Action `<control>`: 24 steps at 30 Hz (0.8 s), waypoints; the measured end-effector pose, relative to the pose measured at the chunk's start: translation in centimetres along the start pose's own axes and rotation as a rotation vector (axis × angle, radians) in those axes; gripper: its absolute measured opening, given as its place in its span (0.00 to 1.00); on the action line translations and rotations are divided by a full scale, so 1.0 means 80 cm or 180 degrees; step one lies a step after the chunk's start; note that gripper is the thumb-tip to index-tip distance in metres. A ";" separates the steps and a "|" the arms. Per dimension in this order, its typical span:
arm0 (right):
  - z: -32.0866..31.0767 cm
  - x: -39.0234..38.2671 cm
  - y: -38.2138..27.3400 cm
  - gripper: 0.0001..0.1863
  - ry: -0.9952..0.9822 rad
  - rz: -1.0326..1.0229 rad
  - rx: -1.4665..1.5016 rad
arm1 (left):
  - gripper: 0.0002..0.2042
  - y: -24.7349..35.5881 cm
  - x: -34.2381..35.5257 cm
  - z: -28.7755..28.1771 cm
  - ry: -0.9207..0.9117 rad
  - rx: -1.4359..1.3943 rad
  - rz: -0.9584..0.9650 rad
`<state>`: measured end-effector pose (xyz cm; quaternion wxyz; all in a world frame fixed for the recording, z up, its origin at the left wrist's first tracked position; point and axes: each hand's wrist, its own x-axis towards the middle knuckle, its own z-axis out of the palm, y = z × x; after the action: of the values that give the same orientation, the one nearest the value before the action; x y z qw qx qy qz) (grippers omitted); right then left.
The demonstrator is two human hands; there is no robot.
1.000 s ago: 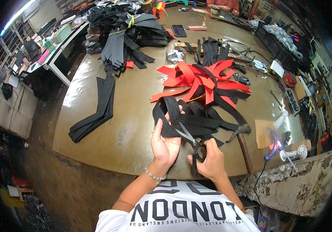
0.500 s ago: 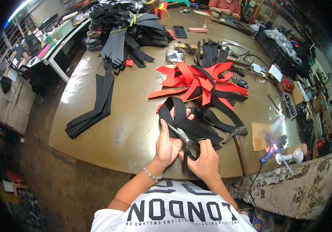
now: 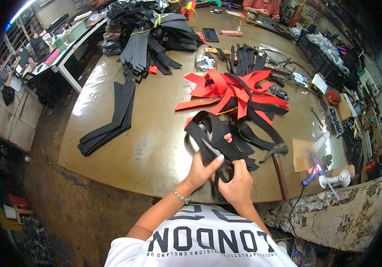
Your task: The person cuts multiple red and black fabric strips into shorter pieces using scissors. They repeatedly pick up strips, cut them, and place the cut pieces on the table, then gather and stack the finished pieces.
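Close to the table's near edge, a looped black webbing strap point(image 3: 223, 129) lies across my left hand point(image 3: 202, 171). My left fingers are under the strap, their tips showing past its right edge, and the thumb presses over the scissors near the pivot. My right hand point(image 3: 237, 183) is closed around the scissors' dark handles, while the grey blades point(image 3: 210, 147) point up and left against the strap. Just beyond lies a bundle of red straps point(image 3: 233, 91) crossed by a black strap. Whether the blades are cutting is hidden by my thumb and the strap.
A hammer point(image 3: 280, 171) lies right of my hands, near a blue glue gun point(image 3: 313, 172) and a white spool point(image 3: 335, 179). Folded black straps point(image 3: 111, 122) lie left; a large black strap pile point(image 3: 148, 42) stands behind. A phone point(image 3: 210, 34) and another person point(image 3: 262, 8) are at the far side.
My left thumb has moved from the strap's left edge onto the scissors near the pivot. The right hand keeps its grip on the handles. The whole view has shifted slightly.
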<state>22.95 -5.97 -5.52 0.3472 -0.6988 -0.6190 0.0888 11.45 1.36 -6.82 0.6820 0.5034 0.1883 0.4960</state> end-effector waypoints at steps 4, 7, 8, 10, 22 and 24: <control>0.000 0.001 0.001 0.25 0.0188 -0.0592 -0.0254 | 0.25 0.002 0.002 0.005 0.0353 -0.0429 -0.0131; 0.001 -0.001 0.002 0.25 0.0196 -0.0603 -0.0163 | 0.24 0.008 0.002 0.009 0.0353 -0.0481 -0.0315; 0.002 -0.001 0.003 0.25 0.0226 -0.0618 -0.0137 | 0.24 0.010 0.002 0.010 0.0307 -0.0446 -0.0289; 0.007 -0.002 0.007 0.24 0.0251 -0.0589 -0.0076 | 0.23 0.014 0.002 0.013 0.0427 -0.0590 -0.0467; 0.021 -0.012 0.030 0.21 -0.0128 -0.1701 0.0413 | 0.15 0.212 -0.047 -0.099 0.2964 0.2539 0.1624; 0.023 -0.010 0.030 0.21 -0.0240 -0.1622 0.0488 | 0.24 0.250 -0.042 -0.142 0.3508 0.3989 0.1057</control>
<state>23.68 -5.97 -8.58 0.3870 -0.4883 -0.7789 0.0712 -8.34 4.13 5.05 0.0066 0.4956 0.6570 0.5680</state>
